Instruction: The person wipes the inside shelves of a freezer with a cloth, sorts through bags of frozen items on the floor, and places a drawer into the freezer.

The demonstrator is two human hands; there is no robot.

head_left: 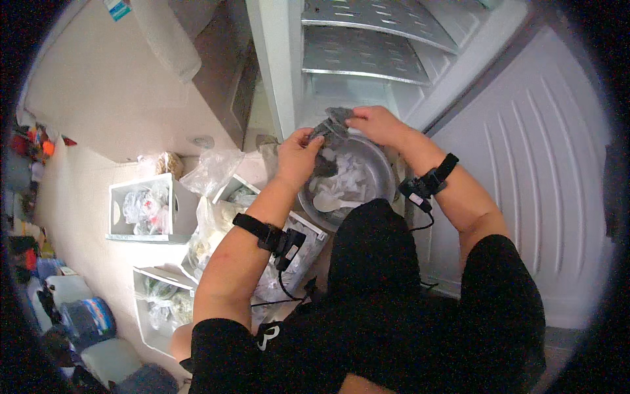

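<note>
Before me, both hands hold a dark grey cloth (332, 126) stretched between them, over the rim of a round metal basin (381, 170). My left hand (299, 155) pinches the cloth's lower left part between thumb and fingers. The upper right end is gripped by the fingertips of my right hand (376, 124). Inside the basin lie crumpled whitish pieces (352, 178), which could be plastic or ice; I cannot tell. A white spoon or scoop (329, 202) rests among them. Behind the basin stands an open refrigerator compartment with metal-edged shelves (364, 51).
The refrigerator's ribbed open door (541, 187) stands to the right. At left on the floor are white drawers (177, 209) with bagged items and a large clear plastic bag (209, 170). A pale cabinet (128, 83) is at upper left; bottles and containers (88, 315) lie at lower left.
</note>
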